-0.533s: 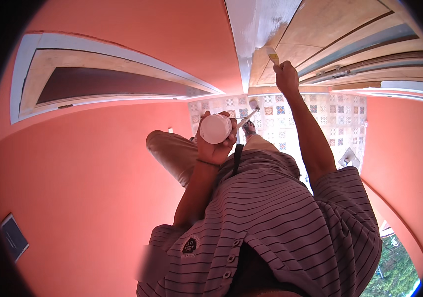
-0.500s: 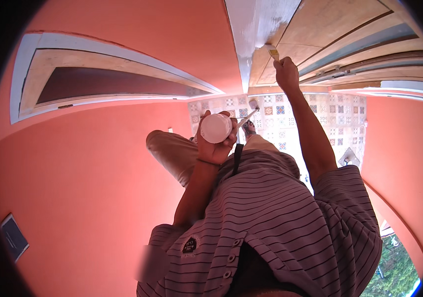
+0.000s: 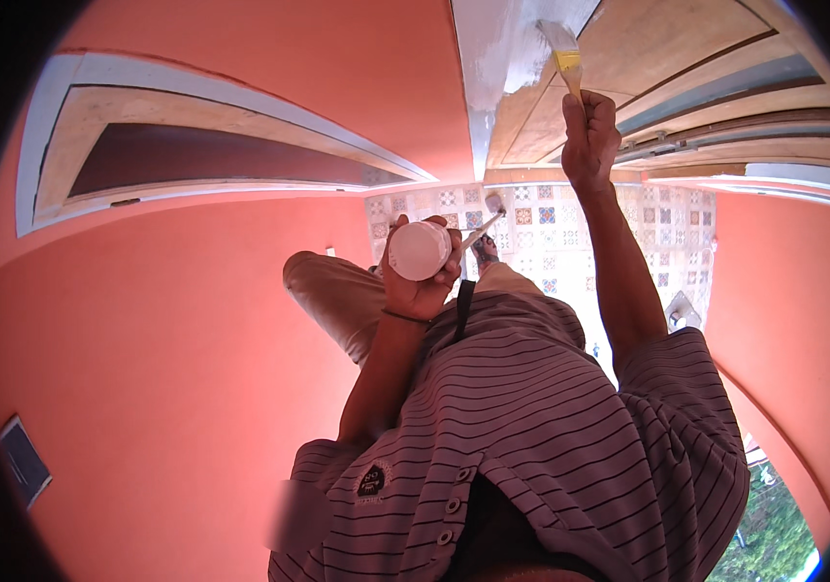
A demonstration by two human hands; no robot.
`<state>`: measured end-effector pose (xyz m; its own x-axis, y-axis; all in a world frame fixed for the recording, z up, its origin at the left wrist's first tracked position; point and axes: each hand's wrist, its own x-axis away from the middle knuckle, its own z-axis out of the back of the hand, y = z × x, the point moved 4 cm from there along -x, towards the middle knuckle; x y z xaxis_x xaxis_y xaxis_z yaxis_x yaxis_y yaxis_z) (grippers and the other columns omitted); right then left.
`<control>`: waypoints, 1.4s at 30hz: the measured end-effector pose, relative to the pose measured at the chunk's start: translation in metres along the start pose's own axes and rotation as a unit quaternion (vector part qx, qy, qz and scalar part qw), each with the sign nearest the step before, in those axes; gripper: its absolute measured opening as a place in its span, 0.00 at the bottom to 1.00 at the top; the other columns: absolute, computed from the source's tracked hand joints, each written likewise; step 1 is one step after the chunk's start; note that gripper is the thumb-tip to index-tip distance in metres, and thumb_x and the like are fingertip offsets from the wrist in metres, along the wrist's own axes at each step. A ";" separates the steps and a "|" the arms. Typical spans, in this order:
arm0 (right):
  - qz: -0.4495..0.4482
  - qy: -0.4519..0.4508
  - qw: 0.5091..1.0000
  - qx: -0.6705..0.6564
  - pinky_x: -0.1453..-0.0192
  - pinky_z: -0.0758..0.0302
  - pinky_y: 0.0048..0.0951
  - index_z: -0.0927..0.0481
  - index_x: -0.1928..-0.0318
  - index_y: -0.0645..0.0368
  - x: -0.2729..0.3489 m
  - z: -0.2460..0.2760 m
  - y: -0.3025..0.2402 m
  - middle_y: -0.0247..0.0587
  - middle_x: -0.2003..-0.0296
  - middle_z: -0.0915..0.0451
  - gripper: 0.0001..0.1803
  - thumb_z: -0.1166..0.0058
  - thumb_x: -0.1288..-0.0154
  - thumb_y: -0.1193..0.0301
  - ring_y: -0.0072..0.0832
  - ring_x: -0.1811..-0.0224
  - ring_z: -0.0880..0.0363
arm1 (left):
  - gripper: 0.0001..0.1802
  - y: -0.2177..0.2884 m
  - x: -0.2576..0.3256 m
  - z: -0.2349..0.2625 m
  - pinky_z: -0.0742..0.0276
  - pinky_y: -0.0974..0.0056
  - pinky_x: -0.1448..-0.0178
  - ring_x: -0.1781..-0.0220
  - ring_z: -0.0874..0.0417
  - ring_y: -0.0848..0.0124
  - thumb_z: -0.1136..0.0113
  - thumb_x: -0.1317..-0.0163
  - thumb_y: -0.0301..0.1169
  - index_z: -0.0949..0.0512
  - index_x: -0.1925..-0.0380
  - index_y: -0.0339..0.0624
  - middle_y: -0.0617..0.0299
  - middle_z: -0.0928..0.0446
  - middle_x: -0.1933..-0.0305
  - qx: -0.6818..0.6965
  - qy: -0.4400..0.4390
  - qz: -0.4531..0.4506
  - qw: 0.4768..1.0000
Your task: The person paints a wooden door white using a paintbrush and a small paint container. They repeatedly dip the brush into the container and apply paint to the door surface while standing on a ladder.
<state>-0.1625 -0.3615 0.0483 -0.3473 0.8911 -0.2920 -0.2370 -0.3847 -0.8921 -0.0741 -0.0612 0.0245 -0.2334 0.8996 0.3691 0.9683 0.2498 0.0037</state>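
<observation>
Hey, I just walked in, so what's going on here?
Someone in a striped shirt has a paintbrush in the right hand, its bristles at a white-coated strip beside a wooden door. The white ends in a ragged edge, with bare wood showing next to it. The left hand holds a round pale container in front of the body.

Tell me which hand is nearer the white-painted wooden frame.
The right hand, holding a flat, yellow-banded paintbrush up to that frame; the left hand, lower in the picture, holds a pale round container.
</observation>
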 end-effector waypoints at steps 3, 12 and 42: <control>0.054 0.000 0.999 0.008 0.63 0.18 0.40 0.26 0.46 0.63 0.003 -0.006 0.005 0.46 0.66 0.12 0.16 0.44 0.19 0.61 0.39 0.70 0.12 | 0.34 0.000 0.000 0.000 0.21 0.63 0.69 0.65 0.17 0.55 0.56 0.19 0.58 0.22 0.45 0.32 0.38 0.19 0.56 0.004 0.002 0.004 1.000; -0.081 -0.120 0.966 0.214 0.57 0.23 0.62 0.29 0.49 0.56 0.011 -0.061 0.084 0.61 0.66 0.14 0.16 0.51 0.17 0.56 0.65 0.61 0.15 | 0.34 -0.004 0.003 0.001 0.18 0.62 0.67 0.65 0.18 0.54 0.55 0.19 0.57 0.22 0.45 0.32 0.37 0.19 0.55 0.014 0.014 0.012 1.000; 0.048 0.023 0.998 -0.037 0.63 0.21 0.34 0.25 0.51 0.64 -0.020 0.021 -0.041 0.45 0.70 0.14 0.14 0.42 0.20 0.64 0.30 0.70 0.15 | 0.34 0.000 0.000 0.006 0.21 0.62 0.66 0.62 0.18 0.54 0.58 0.18 0.58 0.25 0.41 0.34 0.39 0.22 0.51 0.003 -0.045 0.010 0.999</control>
<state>-0.1646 -0.3689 0.0978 -0.3224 0.8622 -0.3908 -0.1366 -0.4508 -0.8821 -0.0742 -0.0592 0.0188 -0.2214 0.9328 0.2843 0.9724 0.2332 -0.0076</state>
